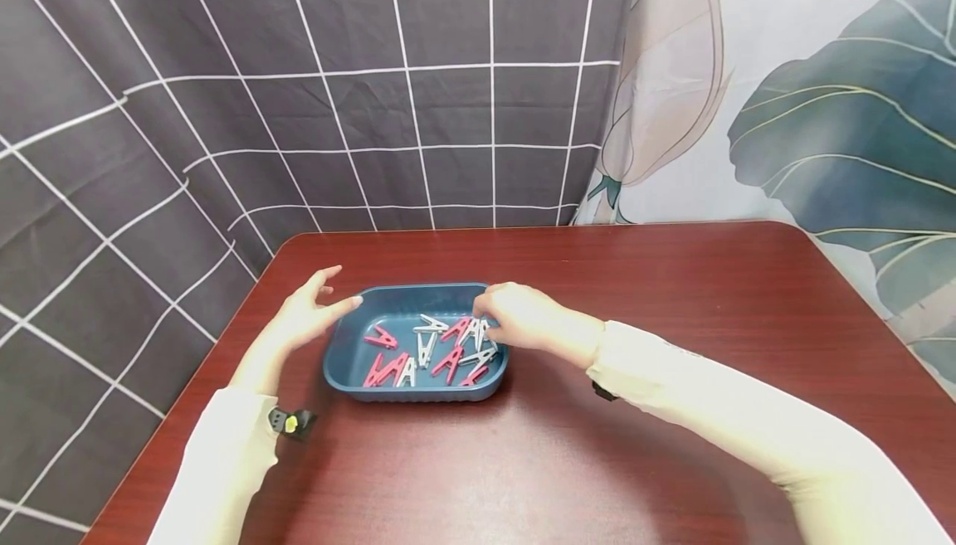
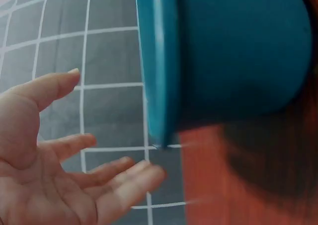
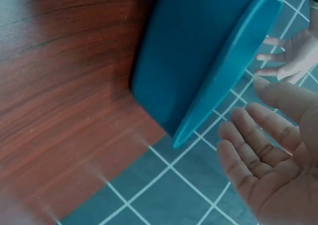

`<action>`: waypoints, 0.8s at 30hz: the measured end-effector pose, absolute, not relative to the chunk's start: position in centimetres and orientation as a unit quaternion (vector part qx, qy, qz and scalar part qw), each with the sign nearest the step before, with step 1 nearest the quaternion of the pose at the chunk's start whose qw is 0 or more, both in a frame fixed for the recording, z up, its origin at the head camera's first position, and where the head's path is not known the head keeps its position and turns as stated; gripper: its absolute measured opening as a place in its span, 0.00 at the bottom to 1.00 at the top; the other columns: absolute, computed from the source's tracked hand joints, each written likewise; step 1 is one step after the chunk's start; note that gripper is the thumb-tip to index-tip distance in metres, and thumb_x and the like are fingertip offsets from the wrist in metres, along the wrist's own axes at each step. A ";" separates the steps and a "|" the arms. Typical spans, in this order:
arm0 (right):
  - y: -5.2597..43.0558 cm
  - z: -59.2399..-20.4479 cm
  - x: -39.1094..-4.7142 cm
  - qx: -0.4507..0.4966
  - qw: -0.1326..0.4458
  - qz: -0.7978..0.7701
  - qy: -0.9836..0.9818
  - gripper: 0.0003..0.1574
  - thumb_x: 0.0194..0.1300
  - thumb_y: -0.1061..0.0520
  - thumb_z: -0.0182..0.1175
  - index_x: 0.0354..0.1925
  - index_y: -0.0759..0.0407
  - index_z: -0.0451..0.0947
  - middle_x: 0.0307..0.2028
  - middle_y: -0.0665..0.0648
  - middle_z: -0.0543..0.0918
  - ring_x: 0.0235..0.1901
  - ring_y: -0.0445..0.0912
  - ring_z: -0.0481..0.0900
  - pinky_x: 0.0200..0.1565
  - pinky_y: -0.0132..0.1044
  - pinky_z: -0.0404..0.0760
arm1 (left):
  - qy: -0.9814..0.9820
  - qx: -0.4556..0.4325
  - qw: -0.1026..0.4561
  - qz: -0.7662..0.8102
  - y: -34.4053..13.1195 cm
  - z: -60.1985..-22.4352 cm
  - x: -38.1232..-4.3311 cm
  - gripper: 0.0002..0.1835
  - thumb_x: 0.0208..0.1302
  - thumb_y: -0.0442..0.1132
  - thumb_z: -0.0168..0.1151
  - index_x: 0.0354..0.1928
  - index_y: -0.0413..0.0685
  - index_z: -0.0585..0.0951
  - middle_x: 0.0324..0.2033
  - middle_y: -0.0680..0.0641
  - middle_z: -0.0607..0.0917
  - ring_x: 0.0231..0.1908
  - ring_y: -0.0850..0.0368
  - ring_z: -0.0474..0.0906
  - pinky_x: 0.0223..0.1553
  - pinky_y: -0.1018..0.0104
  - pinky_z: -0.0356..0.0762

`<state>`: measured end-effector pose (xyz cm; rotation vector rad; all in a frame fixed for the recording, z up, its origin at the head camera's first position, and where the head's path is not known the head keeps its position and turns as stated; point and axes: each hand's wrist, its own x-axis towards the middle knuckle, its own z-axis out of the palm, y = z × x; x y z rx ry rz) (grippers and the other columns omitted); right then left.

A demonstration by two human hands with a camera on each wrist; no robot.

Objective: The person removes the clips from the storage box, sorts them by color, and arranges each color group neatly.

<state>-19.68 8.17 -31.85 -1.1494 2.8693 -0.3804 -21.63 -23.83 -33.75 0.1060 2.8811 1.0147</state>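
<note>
A blue plastic basin [image 1: 414, 394] with several pink clothespins [image 1: 450, 362] and white clothespins [image 1: 426, 349] scattered on its floor stands on the table. My left hand [image 1: 302, 313] is beside the basin's left end, its thumb toward the rim and its fingers spread; the left wrist view shows the palm bare. At the right end, my right hand [image 1: 523, 313] hovers at the rim, partly covering it in the head view. Nothing lies in its palm in the right wrist view, where the fingers are loosely bent and apart from the basin wall [image 3: 194, 61].
The reddish-brown wooden table [image 1: 635, 271] extends well to the right of the basin. Behind and to the left hangs a dark grid-patterned cloth [image 1: 448, 105]; a white cloth with leaf and flower prints [image 1: 784, 39] hangs at the right. Both wrists carry black straps.
</note>
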 end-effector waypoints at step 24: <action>3.0 -35.2 -21.8 -0.356 0.183 0.039 0.916 0.21 0.54 0.65 0.64 0.16 0.50 0.65 0.16 0.47 0.64 0.22 0.41 0.63 0.23 0.30 0.62 | 0.847 0.067 0.180 0.495 -26.8 -35.9 -22.5 0.32 0.63 0.32 0.56 0.65 0.26 0.58 0.44 0.35 0.80 0.36 0.60 0.82 0.39 0.56 0.83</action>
